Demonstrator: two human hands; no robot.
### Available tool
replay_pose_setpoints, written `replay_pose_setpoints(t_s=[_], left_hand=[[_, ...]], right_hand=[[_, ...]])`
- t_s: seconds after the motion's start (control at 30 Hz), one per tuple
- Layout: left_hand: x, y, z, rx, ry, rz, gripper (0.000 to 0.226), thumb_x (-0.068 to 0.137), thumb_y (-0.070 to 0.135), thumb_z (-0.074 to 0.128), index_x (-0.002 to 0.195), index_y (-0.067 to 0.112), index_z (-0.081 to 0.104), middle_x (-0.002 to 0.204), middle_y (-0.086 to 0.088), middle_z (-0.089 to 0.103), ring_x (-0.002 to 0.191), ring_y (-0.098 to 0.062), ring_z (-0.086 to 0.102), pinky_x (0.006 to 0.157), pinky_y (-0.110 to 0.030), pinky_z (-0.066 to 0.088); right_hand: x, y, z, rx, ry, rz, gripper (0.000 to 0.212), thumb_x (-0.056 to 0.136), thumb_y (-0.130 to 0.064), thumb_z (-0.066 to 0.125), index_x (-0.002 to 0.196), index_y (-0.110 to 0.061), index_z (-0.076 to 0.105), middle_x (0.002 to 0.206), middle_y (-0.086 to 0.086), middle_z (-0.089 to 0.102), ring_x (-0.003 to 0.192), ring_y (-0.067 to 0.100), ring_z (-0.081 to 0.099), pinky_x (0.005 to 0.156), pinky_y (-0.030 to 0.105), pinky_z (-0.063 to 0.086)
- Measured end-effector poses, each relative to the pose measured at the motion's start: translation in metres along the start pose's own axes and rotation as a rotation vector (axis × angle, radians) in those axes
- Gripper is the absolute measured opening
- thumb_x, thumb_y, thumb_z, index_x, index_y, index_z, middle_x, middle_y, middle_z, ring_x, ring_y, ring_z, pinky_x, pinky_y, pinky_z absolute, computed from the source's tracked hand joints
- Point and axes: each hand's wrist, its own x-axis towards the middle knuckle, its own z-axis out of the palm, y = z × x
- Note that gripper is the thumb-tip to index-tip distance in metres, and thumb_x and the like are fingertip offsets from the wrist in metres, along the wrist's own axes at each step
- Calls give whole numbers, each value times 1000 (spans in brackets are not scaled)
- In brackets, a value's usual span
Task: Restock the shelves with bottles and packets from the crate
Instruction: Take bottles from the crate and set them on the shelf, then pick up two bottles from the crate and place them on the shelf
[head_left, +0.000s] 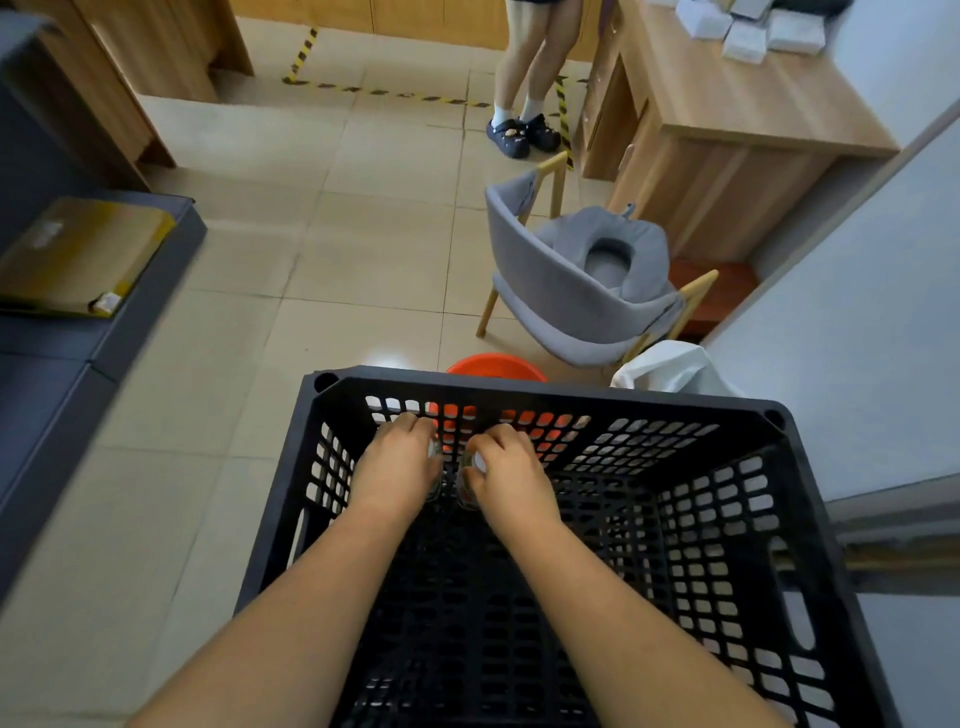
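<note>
— Tiled floor, crate (545, 387) near; why both hands at its far wall?
— Left hand (397, 467) and right hand (511, 475) each curl round a bottle (470, 486) top, likely to lift.

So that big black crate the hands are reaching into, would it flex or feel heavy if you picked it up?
Probably stiff: the black crate has a thick rim and gridded walls that hold a square shape. Likely light for its size, since the walls and floor are mostly holes and it looks nearly empty. The left hand and right hand each seem closed on something small and clear.
</note>
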Motion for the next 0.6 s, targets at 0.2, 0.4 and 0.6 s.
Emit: replay_pose_setpoints(t_s=[0.2,0.4,0.6], left_hand=[[-3,-1,2,26,-12,4,40,88,31,67,123,16,56,123,-2,55,115,-22,49,93,-34,47],[-10,2,-7,48,-54,-8,48,92,25,60,138,18,48,139,-3,48,123,-24,48,100,-38,45],[-40,18,-45,103,-16,-12,45,94,29,53,138,22,45,137,2,49,117,-21,51,91,-35,48]], right_hand=[[-3,1,6,14,-1,0,40,92,-24,63,131,-16,57,132,1,47,124,20,39,98,33,45],[-12,3,-4,55,-48,-5,55,92,-23,62,144,-22,45,141,-1,41,134,18,33,105,36,43],[-33,5,-46,35,0,-47,50,95,-25,58,143,-22,44,144,-4,39,135,17,33,106,31,38]])
